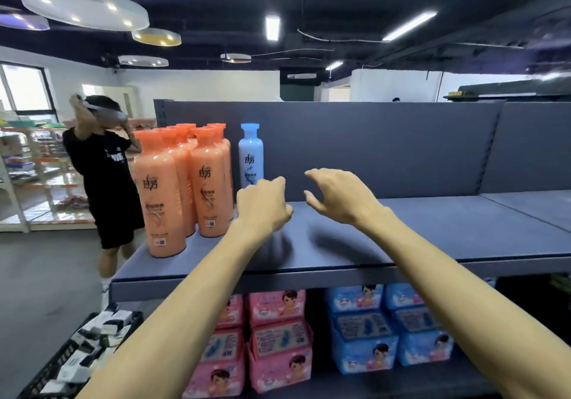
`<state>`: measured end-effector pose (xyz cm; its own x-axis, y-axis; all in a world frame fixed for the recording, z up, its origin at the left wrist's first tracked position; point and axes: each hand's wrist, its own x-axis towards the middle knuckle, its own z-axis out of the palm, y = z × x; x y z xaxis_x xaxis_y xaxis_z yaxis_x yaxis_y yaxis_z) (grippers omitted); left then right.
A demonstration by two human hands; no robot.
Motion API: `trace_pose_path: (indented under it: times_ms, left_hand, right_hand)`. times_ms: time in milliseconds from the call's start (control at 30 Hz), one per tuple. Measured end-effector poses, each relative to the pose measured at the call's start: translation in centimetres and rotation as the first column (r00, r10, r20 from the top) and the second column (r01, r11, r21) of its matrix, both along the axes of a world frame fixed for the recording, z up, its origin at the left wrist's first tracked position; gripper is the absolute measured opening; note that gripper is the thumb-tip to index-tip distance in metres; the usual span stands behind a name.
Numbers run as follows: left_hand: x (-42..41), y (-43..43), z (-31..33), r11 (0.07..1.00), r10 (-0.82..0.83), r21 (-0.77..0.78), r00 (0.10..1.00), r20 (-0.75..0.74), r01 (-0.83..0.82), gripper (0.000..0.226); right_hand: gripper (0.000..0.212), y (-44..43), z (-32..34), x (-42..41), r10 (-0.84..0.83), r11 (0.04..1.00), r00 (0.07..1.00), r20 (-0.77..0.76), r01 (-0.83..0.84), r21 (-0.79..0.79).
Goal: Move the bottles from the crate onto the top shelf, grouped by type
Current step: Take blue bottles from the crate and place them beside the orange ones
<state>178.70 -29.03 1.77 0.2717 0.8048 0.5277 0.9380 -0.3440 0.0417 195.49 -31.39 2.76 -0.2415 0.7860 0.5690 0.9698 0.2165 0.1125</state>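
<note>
Several orange bottles [182, 188] stand grouped at the left end of the grey top shelf [432, 231]. One blue bottle [251, 156] stands upright just to their right, against the back panel. My left hand [262, 205] hovers in front of the blue bottle's base, fingers loosely curled and holding nothing. My right hand [340, 196] is over the bare shelf to the right, fingers spread and empty. A black crate [46, 371] sits at the lower left; the items in it look like black and white packs, no bottles visible.
A person in black clothes [105, 176] stands left of the shelf end. The lower shelf holds pink packs [278, 340] and blue packs [364, 337]. Other store shelving [40, 176] stands further left.
</note>
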Motion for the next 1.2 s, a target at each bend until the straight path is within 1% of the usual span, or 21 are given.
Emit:
trace_pose_path:
  times_ms: [200,300,367,433,500,600,667,733,900,967,1067,1133,1200]
  left_hand:
    - [2.9,-4.4,-0.5,0.983,-0.183,0.01,0.969,0.163,0.184,0.023]
    - [4.4,-7.1,-2.3,0.936,-0.341,0.013,0.895,0.286,0.352,0.029]
    - [4.9,-9.1,-4.7,0.908,-0.4,0.026,0.846,0.354,0.418,0.028]
    - [5.1,-10.4,-7.1,0.894,-0.427,0.041,0.818,0.385,0.447,0.025]
    - [5.6,-11.8,-9.5,0.883,-0.431,0.007,0.806,0.405,0.469,0.022]
    - [6.0,-12.9,-12.4,0.889,-0.408,-0.029,0.82,0.402,0.457,0.021]
    - [6.3,-13.8,-15.3,0.883,-0.383,-0.098,0.825,0.415,0.459,0.02]
    - [6.6,-14.8,-18.5,0.865,-0.374,-0.184,0.844,0.385,0.467,0.021]
    - [6.8,-17.0,-27.2,0.817,-0.344,-0.378,0.894,0.287,0.435,0.023]
    - [6.5,-17.8,-30.3,0.789,-0.34,-0.453,0.909,0.242,0.416,0.024]
    - [5.8,-18.9,-34.2,0.738,-0.306,-0.558,0.925,0.226,0.38,0.02]
    - [5.3,-19.4,-36.3,0.7,-0.278,-0.618,0.934,0.226,0.358,0.02]
    - [4.9,-20.0,-38.3,0.669,-0.263,-0.662,0.941,0.214,0.338,0.019]
  right_hand:
    - [0.043,-5.9,-1.5,3.1,-0.118,0.991,0.988,-0.095,0.124,0.055]
    - [0.045,-8.6,-2.0,4.9,-0.198,0.979,0.973,-0.122,0.204,0.031]
    - [0.048,-10.6,-2.9,5.6,-0.215,0.976,0.967,-0.139,0.218,0.009]
    - [0.05,-12.3,-4.4,5.7,-0.206,0.978,0.968,-0.141,0.21,0.012]
    - [0.049,-14.1,-6.8,5.7,-0.186,0.982,0.971,-0.152,0.189,0.006]
    - [0.044,-16.3,-10.0,5.7,-0.133,0.988,0.975,-0.177,0.144,0.053]
    - [0.042,-17.5,-12.9,5.8,-0.112,0.991,0.966,-0.235,0.124,0.04]
    - [0.042,-18.5,-16.1,6.0,-0.132,0.991,0.951,-0.281,0.133,-0.015]
    - [0.043,-20.4,-25.0,6.2,-0.255,0.952,0.891,-0.375,0.164,-0.257]
    - [0.045,-21.0,-28.4,6.2,-0.324,0.908,0.864,-0.385,0.171,-0.382]
    - [0.046,-22.2,-33.2,5.9,-0.413,0.824,0.826,-0.384,0.159,-0.544]
    - [0.043,-22.8,-36.0,5.6,-0.466,0.756,0.804,-0.368,0.147,-0.638]
    - [0.037,-23.4,-38.5,5.2,-0.504,0.681,0.804,-0.317,0.144,-0.718]
